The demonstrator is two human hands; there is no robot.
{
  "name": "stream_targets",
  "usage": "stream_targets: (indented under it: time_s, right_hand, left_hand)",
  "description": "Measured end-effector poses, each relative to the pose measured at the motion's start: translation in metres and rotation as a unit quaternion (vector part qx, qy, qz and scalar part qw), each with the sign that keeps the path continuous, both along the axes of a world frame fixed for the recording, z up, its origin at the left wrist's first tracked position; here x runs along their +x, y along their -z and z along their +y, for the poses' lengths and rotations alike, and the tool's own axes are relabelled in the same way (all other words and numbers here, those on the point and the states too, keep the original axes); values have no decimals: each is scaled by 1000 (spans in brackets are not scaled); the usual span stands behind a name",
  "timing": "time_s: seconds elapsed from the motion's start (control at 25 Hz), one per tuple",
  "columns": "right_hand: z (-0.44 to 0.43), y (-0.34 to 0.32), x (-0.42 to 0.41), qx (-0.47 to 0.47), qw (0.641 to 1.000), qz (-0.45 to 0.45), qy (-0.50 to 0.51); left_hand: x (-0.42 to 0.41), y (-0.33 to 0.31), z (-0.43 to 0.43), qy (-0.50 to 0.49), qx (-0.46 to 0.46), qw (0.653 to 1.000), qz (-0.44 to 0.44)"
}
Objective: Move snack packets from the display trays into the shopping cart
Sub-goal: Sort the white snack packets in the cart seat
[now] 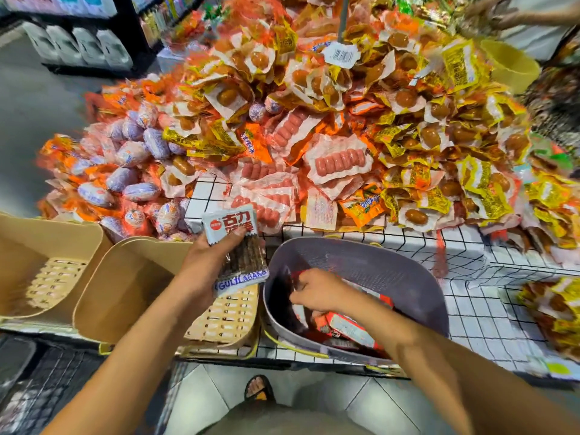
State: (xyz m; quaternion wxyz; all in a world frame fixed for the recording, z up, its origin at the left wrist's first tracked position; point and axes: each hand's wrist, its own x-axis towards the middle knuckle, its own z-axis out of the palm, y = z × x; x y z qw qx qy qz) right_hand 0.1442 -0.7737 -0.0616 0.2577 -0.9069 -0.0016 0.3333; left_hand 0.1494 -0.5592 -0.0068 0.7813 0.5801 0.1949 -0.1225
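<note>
Left hand (207, 262) round packet (232, 226); right (317, 290) unclear.

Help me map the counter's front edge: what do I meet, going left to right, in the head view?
From the left: beige tray → second beige tray → grey-purple basket → small pile of yellow packets.

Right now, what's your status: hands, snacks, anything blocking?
Left hand grips a grey stick-snack packet. Right hand down in the purple basket among red packets, grip unclear. Tan basket sits below the left hand.
</note>
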Motion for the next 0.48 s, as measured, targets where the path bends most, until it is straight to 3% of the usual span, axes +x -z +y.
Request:
stream_targets:
  time_s: [0.12, 0.24, 0.48]
  right_hand:
    - [-28, -10, -6, 126, 981, 40, 141]
    - [-45, -16, -18, 241, 935, 39, 258]
    - [-48, -59, -55, 434, 846, 14, 309]
  left_hand:
    - [0, 3, 4, 12, -7, 1000, 2]
    - [-15, 3, 5, 7, -24, 1000, 2]
    - [-86, -10, 2, -39, 13, 998, -45]
